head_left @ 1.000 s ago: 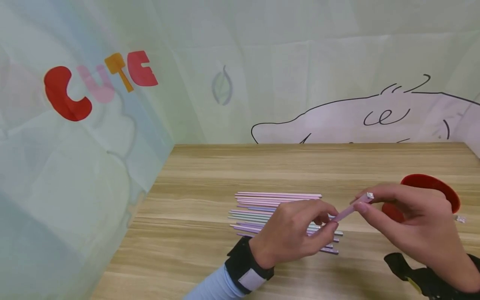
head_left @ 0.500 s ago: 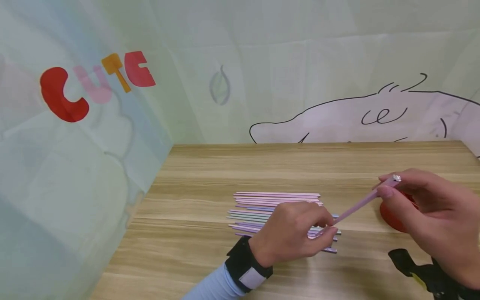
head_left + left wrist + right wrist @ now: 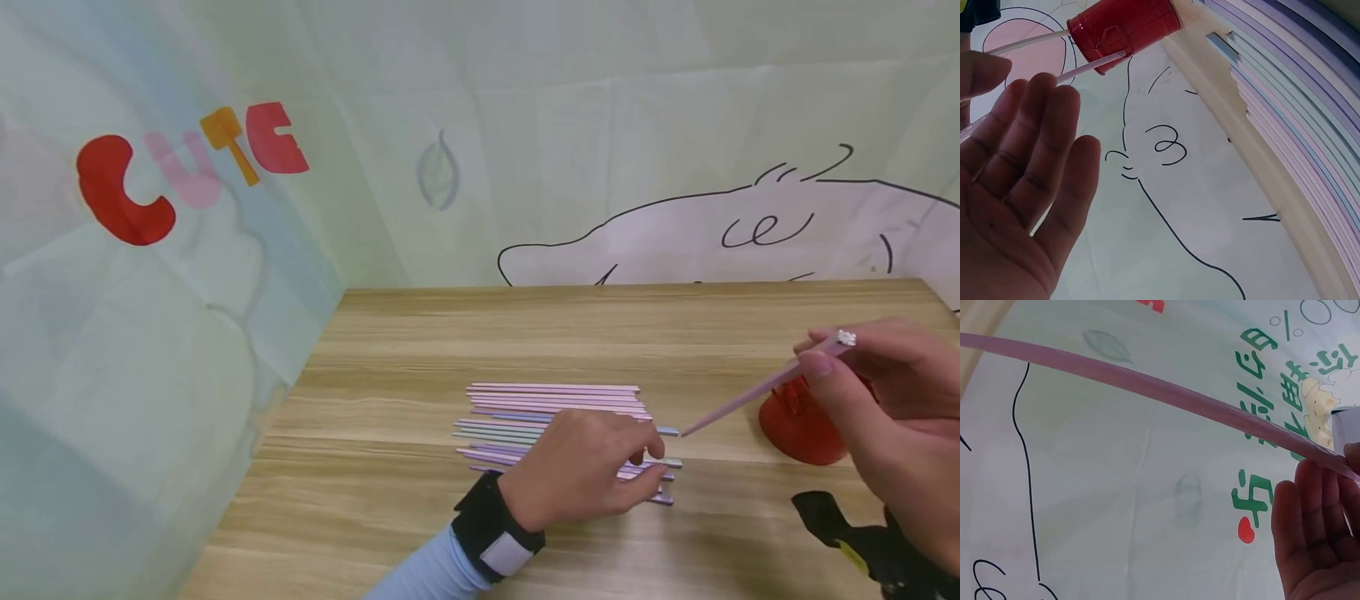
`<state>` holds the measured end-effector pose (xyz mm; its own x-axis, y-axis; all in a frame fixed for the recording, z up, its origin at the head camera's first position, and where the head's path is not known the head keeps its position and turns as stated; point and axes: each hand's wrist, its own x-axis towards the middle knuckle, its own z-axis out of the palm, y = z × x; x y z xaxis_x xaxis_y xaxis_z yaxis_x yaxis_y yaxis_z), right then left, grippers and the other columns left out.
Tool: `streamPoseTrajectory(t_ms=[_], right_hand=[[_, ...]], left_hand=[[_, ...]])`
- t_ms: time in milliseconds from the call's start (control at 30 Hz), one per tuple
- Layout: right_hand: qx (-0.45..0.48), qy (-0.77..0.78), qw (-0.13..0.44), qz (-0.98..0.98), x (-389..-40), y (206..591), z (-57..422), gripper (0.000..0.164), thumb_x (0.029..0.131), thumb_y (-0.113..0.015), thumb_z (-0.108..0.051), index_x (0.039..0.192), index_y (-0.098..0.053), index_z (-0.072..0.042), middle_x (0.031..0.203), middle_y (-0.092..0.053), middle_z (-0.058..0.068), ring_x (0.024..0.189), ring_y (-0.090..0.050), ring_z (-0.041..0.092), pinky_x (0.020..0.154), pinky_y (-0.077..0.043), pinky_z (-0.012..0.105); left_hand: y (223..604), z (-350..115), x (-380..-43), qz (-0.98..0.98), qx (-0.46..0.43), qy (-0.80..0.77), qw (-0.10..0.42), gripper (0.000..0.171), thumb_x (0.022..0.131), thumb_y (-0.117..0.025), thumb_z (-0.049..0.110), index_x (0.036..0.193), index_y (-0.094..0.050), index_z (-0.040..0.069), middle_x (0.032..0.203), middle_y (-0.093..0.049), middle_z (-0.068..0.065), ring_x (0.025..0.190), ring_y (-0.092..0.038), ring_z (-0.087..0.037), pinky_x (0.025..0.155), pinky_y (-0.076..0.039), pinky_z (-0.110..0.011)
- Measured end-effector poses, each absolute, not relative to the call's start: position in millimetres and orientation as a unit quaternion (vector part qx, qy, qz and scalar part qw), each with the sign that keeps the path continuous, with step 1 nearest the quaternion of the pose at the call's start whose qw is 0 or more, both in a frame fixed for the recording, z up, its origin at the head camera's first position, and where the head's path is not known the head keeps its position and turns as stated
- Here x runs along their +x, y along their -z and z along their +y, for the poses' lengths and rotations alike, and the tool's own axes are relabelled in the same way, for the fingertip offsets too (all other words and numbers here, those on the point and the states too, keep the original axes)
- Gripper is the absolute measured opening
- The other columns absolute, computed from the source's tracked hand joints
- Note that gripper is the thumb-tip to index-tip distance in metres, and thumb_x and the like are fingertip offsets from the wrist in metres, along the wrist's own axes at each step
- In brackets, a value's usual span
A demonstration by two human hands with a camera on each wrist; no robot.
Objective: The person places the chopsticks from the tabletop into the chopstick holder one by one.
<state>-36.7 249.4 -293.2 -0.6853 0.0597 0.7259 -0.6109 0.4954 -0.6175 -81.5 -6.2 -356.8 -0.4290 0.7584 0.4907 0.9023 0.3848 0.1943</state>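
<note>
My right hand (image 3: 892, 417) pinches the thick end of a slim pink stick (image 3: 750, 400) between thumb and fingers. The stick tapers toward the left, and its silvery end shows above the thumb. Several pastel sticks (image 3: 555, 398) in pink, blue, green and purple lie side by side on the table. Over their right half is my left hand (image 3: 588, 467), empty, fingers loosely bent; the left wrist view shows its fingers (image 3: 1063, 131) extended. A red bucket (image 3: 802, 429) stands beside my right hand, partly hidden by it. In the left wrist view another stick (image 3: 1029, 42) protrudes from its rim.
The wooden table (image 3: 405, 333) runs back to a printed cloth backdrop (image 3: 570, 150) with line drawings. A cloth at the left carries colourful letters (image 3: 135, 192). A black strap (image 3: 847, 525) hangs by my right wrist.
My right hand has moved right and slightly away, drawing the pink stick out of my left fingers. My left hand has let go of the stick and stayed in place.
</note>
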Motion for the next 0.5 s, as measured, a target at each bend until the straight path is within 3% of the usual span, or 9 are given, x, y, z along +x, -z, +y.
streamPoseTrajectory(t_ms=[200, 400, 500], right_hand=[[0.151, -0.464, 0.359, -0.795, -35.7, 292.4, 253.7, 0.028, 0.092, -0.061, 0.015, 0.119, -0.064, 0.014, 0.11, -0.069, 0.009, 0.092, -0.066, 0.007, 0.088, -0.047, 0.013], [0.1, -0.419, 0.371, -0.823, -29.9, 288.7, 255.6, 0.034, 0.097, -0.061, 0.004, 0.131, -0.061, 0.005, 0.118, -0.067, 0.008, 0.099, -0.061, -0.007, 0.087, -0.043, 0.009], [0.08, -0.419, 0.386, -0.818, -32.2, 292.3, 258.2, 0.035, 0.097, -0.061, 0.0, 0.132, -0.061, 0.002, 0.119, -0.065, -0.001, 0.104, -0.059, -0.008, 0.09, -0.043, 0.012]], left_hand=[[357.0, -7.3, -82.4, -0.839, -0.503, 0.165, 0.126, 0.008, 0.092, -0.069, 0.027, 0.094, -0.072, 0.02, 0.075, -0.061, 0.016, 0.058, -0.04, 0.006, 0.05, -0.028, -0.009], [360.5, -6.6, -83.3, -0.86, -0.49, 0.114, 0.085, 0.009, 0.09, -0.071, 0.028, 0.095, -0.074, 0.021, 0.073, -0.06, 0.015, 0.057, -0.041, 0.004, 0.047, -0.028, -0.013], [361.5, -6.7, -83.4, -0.87, -0.482, 0.079, 0.062, 0.009, 0.09, -0.071, 0.027, 0.095, -0.075, 0.021, 0.07, -0.057, 0.015, 0.056, -0.041, 0.003, 0.046, -0.028, -0.014]])
